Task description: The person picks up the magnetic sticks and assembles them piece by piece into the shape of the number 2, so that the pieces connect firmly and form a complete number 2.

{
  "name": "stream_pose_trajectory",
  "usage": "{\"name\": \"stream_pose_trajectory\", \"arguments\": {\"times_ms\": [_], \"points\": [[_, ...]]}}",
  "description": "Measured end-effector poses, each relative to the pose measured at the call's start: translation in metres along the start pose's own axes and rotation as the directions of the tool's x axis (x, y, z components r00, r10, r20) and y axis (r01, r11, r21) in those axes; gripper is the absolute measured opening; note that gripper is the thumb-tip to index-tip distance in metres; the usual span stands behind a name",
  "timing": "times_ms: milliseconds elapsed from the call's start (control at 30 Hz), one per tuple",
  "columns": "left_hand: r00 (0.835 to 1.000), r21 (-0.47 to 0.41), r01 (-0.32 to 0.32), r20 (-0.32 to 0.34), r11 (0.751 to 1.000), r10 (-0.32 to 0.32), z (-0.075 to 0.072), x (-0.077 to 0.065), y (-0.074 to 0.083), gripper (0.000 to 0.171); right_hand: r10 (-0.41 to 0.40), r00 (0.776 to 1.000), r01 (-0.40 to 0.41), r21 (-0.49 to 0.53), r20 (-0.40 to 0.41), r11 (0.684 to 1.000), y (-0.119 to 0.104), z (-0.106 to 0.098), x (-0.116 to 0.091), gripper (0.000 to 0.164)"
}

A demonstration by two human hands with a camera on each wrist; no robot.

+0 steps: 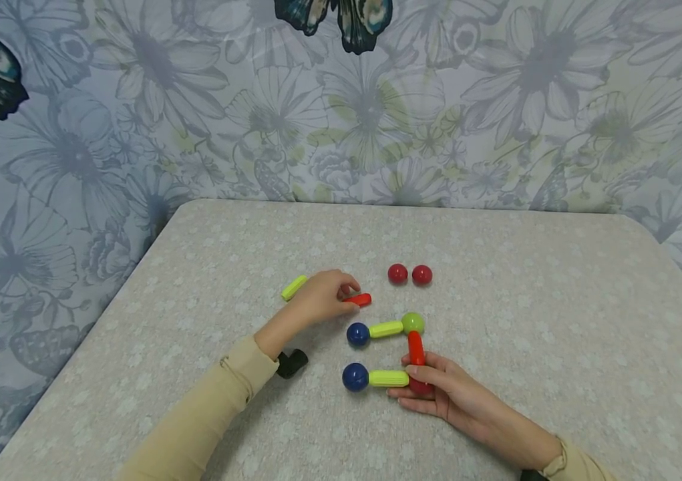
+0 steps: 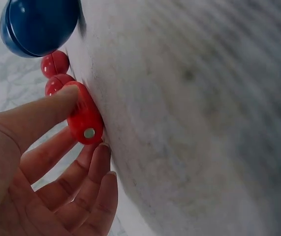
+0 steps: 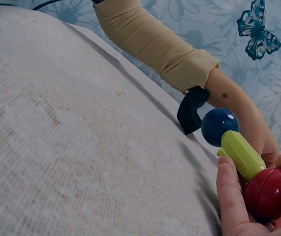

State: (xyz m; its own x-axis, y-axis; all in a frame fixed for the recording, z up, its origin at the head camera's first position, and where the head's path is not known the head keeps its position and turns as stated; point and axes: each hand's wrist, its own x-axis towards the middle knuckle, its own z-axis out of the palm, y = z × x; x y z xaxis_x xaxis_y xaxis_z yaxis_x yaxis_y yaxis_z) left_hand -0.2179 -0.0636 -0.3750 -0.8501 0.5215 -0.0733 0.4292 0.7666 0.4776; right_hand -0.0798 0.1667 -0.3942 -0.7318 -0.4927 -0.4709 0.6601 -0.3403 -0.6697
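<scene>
My left hand (image 1: pixel 324 294) pinches a short red magnetic rod (image 2: pixel 85 114) between thumb and fingers, close over the tablecloth; a pale metal disc shows on the rod's end. My right hand (image 1: pixel 457 401) grips a joined figure of balls and rods at its lower right corner, around a dark red ball (image 3: pixel 269 195). From there a red curved rod (image 1: pixel 415 349) runs up to a green ball (image 1: pixel 413 323). Two yellow-green rods (image 1: pixel 386 329) point left from the corners, each ending in a dark blue ball (image 1: pixel 355 377).
Two loose red balls (image 1: pixel 397 274) sit side by side farther back on the patterned tablecloth (image 1: pixel 527 300). A yellow-green rod (image 1: pixel 294 288) lies beyond the left wrist, partly covered by it. Behind the table's far edge rises a flowered wall (image 1: pixel 371 113).
</scene>
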Motion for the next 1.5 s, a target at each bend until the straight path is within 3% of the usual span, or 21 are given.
{"name": "stream_pose_trajectory", "arguments": {"times_ms": [167, 367, 533, 700, 800, 967, 1067, 1167, 1200, 1300, 1400, 1500], "points": [[1.000, -0.003, 0.012, -0.007, 1.000, -0.012, 0.001, 0.002, -0.002, 0.018, 0.007, 1.000, -0.007, 0.008, -0.012, 1.000, -0.001, 0.001, 0.001, 0.052], [0.998, -0.101, 0.039, -0.052, 0.994, -0.045, -0.004, -0.007, -0.005, 0.015, 0.010, 1.000, -0.010, 0.008, -0.027, 1.000, -0.001, 0.001, 0.001, 0.053], [0.997, -0.227, 0.027, -0.070, 0.973, -0.044, -0.015, -0.030, -0.007, 0.029, 0.005, 0.999, -0.005, 0.013, -0.032, 1.000, -0.001, 0.001, 0.001, 0.054], [0.999, -0.366, -0.034, -0.028, 0.930, 0.026, -0.022, -0.060, -0.010, 0.038, -0.007, 0.999, 0.008, 0.015, -0.037, 1.000, 0.000, 0.000, 0.000, 0.055], [0.998, -0.458, -0.035, 0.036, 0.888, 0.058, -0.019, -0.076, -0.013, 0.034, -0.012, 0.999, 0.013, 0.025, -0.043, 1.000, -0.001, 0.000, 0.001, 0.055], [0.984, -0.592, 0.061, 0.169, 0.803, 0.050, -0.007, -0.096, -0.013, 0.029, -0.014, 0.999, 0.016, 0.039, -0.053, 0.999, -0.002, -0.001, 0.002, 0.052], [0.965, -0.668, 0.118, 0.251, 0.735, 0.073, 0.002, -0.106, -0.010, 0.038, -0.019, 0.998, 0.020, 0.033, -0.057, 0.999, -0.003, -0.001, 0.003, 0.050], [0.932, -0.739, 0.186, 0.342, 0.648, 0.123, 0.012, -0.113, -0.005, 0.056, -0.024, 0.998, 0.026, 0.031, -0.061, 0.999, -0.004, -0.001, 0.004, 0.049], [0.920, -0.760, 0.216, 0.368, 0.613, 0.131, 0.015, -0.115, -0.003, 0.062, -0.029, 0.998, 0.031, 0.026, -0.058, 0.999, -0.004, -0.001, 0.004, 0.049], [0.898, -0.791, 0.276, 0.416, 0.546, 0.148, 0.022, -0.116, 0.003, 0.071, -0.043, 0.998, 0.044, 0.013, -0.042, 0.999, -0.005, -0.001, 0.006, 0.047], [0.894, -0.802, 0.289, 0.421, 0.523, 0.151, 0.027, -0.112, 0.008, 0.074, -0.052, 0.998, 0.052, -0.001, -0.031, 0.999, -0.006, -0.001, 0.007, 0.045], [0.900, -0.828, 0.296, 0.409, 0.477, 0.152, 0.031, -0.106, 0.010, 0.073, -0.058, 0.998, 0.057, -0.007, -0.035, 0.998, -0.007, 0.000, 0.010, 0.046]]}}
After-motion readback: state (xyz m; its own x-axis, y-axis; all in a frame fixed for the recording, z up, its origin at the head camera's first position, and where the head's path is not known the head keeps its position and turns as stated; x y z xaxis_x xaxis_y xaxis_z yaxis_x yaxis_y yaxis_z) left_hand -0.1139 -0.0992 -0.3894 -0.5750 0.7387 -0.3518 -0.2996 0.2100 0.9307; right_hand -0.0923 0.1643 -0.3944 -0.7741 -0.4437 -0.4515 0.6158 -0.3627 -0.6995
